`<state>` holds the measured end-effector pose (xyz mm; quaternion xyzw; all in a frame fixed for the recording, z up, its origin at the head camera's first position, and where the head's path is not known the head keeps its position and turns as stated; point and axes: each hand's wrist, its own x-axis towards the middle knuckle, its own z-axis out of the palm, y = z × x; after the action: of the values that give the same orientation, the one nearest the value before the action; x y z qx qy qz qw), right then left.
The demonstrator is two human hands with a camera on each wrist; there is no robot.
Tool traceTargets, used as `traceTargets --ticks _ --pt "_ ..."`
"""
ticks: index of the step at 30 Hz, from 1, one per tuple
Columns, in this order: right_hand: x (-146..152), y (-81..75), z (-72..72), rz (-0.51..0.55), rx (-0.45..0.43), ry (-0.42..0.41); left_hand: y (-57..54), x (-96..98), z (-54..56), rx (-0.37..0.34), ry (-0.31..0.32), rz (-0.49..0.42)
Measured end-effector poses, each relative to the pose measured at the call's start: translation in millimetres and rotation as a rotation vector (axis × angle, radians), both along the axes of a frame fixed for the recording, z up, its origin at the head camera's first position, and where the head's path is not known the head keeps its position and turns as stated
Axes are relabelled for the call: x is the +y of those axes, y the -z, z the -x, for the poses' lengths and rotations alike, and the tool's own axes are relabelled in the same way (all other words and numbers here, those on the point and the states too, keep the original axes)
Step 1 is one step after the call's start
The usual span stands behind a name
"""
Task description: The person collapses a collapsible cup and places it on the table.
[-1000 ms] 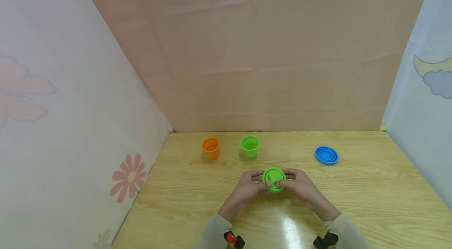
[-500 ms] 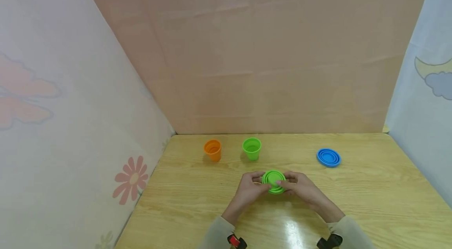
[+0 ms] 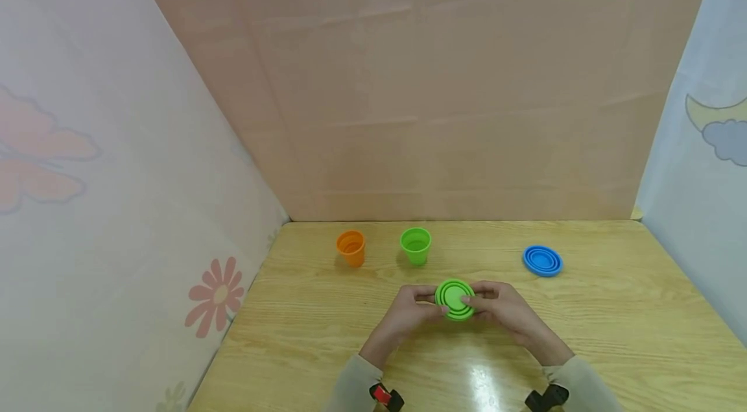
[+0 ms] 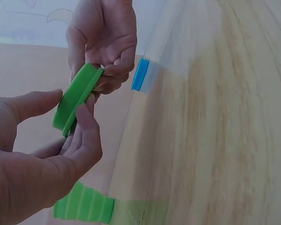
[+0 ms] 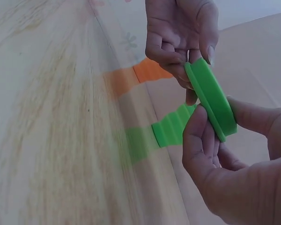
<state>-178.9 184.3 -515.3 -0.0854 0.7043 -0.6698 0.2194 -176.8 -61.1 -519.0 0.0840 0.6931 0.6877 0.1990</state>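
A light-green collapsible cup (image 3: 452, 296), folded down to a flat disc of concentric rings, is held above the table in front of the body. My left hand (image 3: 407, 310) grips its left side, thumb at the lower rim and fingers behind. From the other side my right hand (image 3: 509, 309) pinches it, the thumb lying over the ringed face. Both wrist views show the folded cup (image 4: 78, 97) edge-on, as a thin band with a wider rim. Parts of the fingers behind the disc are hidden.
Beyond the hands, an orange cup (image 3: 351, 248) and another green cup (image 3: 416, 246) stand unfolded on the wooden table (image 3: 280, 334). A blue cup (image 3: 543, 261), folded flat, lies at the back right. A brown paper backdrop (image 3: 467, 87) rises behind the table.
The rings of the green cup have gone from uneven to flat and even. My left thumb has slid from its middle to the rim; my right thumb has shifted rightward.
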Motion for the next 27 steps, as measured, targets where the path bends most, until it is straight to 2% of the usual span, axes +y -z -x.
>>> traceTargets --ticks 4,11,18,23,27 --pt "1.1 1.7 -0.3 0.014 0.004 -0.007 1.0 1.7 -0.9 -0.005 -0.009 -0.010" --pt "2.9 4.4 -5.3 0.000 -0.019 0.016 5.6 8.8 -2.5 -0.056 -0.010 0.006" --pt "-0.9 -0.9 -8.3 -0.056 0.008 0.027 8.4 15.5 -3.0 -0.027 -0.054 0.059" --pt "-2.2 -0.5 -8.0 -0.086 0.046 -0.017 11.3 9.1 -3.0 -0.042 -0.045 0.043" --pt "-2.0 -3.1 -8.9 -0.103 0.091 -0.066 12.1 -0.4 -1.8 -0.097 -0.019 -0.002"
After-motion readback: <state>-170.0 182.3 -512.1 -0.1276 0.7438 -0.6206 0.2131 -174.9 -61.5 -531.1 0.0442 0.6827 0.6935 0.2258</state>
